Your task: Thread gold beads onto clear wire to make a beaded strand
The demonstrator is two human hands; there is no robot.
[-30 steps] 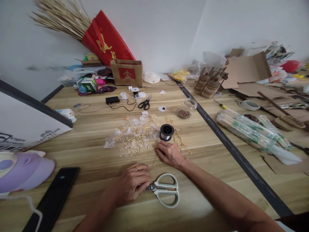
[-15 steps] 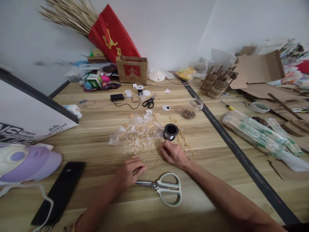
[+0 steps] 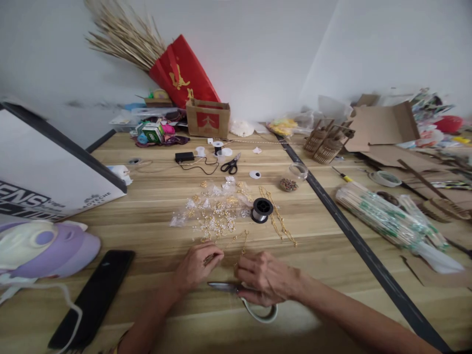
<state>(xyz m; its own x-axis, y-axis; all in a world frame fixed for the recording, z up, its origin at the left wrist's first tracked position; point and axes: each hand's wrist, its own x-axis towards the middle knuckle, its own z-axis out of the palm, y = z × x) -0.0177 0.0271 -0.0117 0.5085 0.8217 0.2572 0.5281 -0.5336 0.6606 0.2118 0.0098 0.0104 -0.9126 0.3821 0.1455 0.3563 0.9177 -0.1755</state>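
The left hand (image 3: 199, 264) is curling near a thin gold chain (image 3: 245, 237) while the right hand (image 3: 268, 278) is covering part of the pale-handled scissors (image 3: 271, 314), and beyond them small gold and clear pieces (image 3: 217, 220) are lying near a black spool (image 3: 262, 211), with more gold chain (image 3: 283, 228) stretching along its right side.

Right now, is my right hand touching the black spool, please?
Apart. The head view shows it: a strip of the table is visible between the right hand and the black spool.

Free lane between phone (image 3: 99, 290) and left hand (image 3: 199, 263); spool (image 3: 262, 209) ahead; clearance around scissors (image 3: 223, 285) unclear.
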